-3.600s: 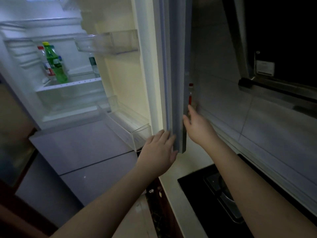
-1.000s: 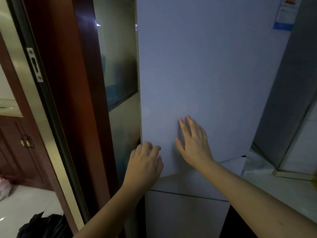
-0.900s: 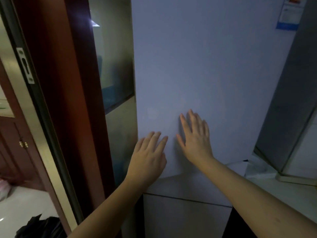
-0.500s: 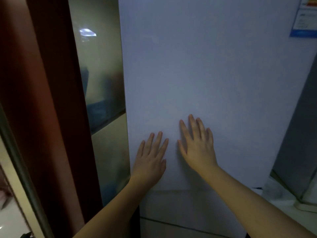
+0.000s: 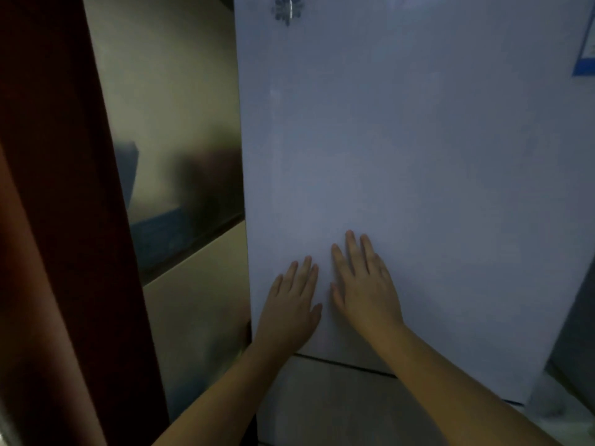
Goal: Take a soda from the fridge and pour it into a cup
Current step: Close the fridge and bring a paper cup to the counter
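Dim kitchen corner: left hand [image 5: 291, 305] and right hand [image 5: 365, 289] spread flat, side by side, low on the closed fridge door [image 5: 418, 156]; soda unseen, presumably inside; best pressed evenly.

Sticker [image 5: 585, 46] on fridge door [image 5: 418, 156] (perhaps a rating label) unreadable.

The fridge door [image 5: 402, 156] is shut, with 2 hands laid flat on its lower part: the left hand [image 5: 291, 309] just beside the right hand [image 5: 365, 289]; a drawer front [image 5: 338, 403] lies below; a glass panel [image 5: 180, 140] stands to the left.
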